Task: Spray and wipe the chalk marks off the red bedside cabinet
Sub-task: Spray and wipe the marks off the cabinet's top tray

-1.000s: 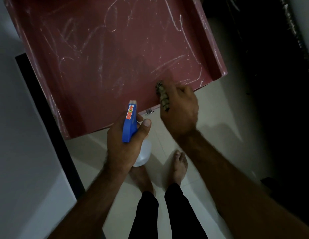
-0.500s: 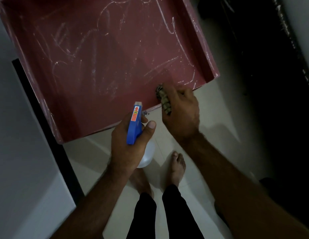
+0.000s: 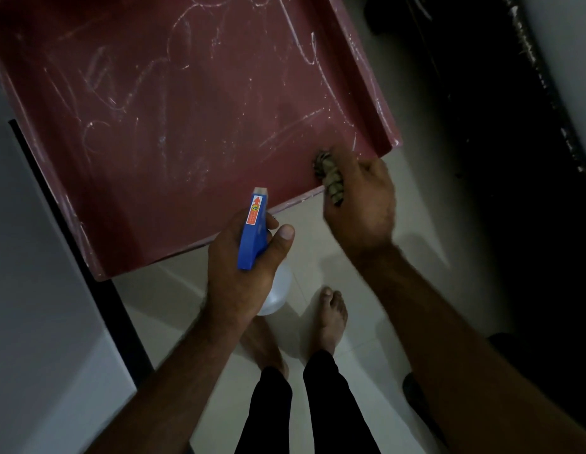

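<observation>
While left hand (image 3: pixel 244 273) grips spray bottle (image 3: pixel 254 231), right hand (image 3: pixel 360 204) presses cloth (image 3: pixel 329 175) on cabinet (image 3: pixel 187 126)

left hand (image 3: pixel 241 276) grips spray bottle (image 3: pixel 252 231), thumb raised | right hand (image 3: pixel 362 204), slightly blurred, seems bunched round cloth (image 3: pixel 328 174) | both forearms outstretched

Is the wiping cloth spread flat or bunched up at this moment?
Bunched up: the cloth shows as a small crumpled wad gripped in the right hand, at the near edge of the cabinet top.
</observation>
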{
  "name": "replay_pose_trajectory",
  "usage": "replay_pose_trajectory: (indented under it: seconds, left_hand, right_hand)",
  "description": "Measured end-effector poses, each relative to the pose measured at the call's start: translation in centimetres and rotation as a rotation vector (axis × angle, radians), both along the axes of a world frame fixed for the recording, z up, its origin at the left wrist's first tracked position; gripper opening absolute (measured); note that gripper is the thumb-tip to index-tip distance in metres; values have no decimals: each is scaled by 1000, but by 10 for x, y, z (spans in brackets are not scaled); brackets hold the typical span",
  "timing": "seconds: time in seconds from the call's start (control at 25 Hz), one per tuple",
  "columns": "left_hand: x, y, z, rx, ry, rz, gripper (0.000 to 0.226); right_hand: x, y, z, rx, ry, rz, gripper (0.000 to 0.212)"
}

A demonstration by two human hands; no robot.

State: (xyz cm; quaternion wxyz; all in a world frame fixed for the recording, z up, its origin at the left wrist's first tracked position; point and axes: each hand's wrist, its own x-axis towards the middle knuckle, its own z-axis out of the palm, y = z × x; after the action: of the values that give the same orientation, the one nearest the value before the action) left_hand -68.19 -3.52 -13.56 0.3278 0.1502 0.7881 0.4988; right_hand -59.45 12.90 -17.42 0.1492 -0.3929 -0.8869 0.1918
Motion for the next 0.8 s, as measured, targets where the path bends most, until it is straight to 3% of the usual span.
replay_pose_trajectory:
  seconds: [0.16,0.56,0.8]
  left_hand:
    - [2,3,1,20,-6,0,43]
    - [3,10,4,21,-50,13,41]
    - [-3,16,12,26,-44,16,48]
  right_hand:
    - [1,11,12,-64,-33,-322,57]
    - [-28,12,17,44,-119,-314,61]
    - [-22,20,27,-41,-205,-256,45]
